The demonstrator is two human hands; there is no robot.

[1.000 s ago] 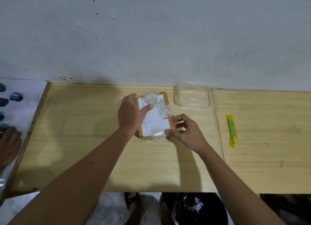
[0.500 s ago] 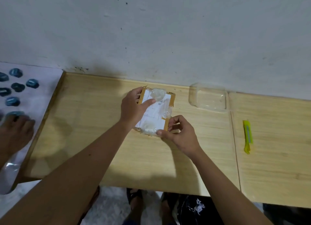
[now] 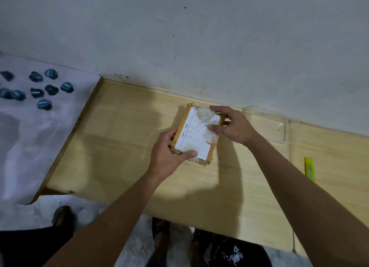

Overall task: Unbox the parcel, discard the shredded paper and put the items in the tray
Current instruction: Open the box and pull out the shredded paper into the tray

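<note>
A small brown cardboard parcel (image 3: 194, 135) with a white label and clear tape lies on the wooden table (image 3: 119, 146), near the wall. My left hand (image 3: 167, 156) grips its near left corner, thumb across the front edge. My right hand (image 3: 231, 124) holds the far right side, fingers curled over the top and thumb on the label. A clear plastic tray (image 3: 267, 124) stands just right of the parcel, against the wall, with nothing visible inside.
A yellow box cutter (image 3: 309, 167) lies on the table at the right. To the left is a white sheet (image 3: 30, 136) with several blue-wrapped pieces (image 3: 45, 104). A black bin bag (image 3: 235, 252) and feet show below the table's front edge.
The parcel has been turned on the table. My left hand moved from its far left side to the near corner, and my right hand from the near corner to the far right side.
</note>
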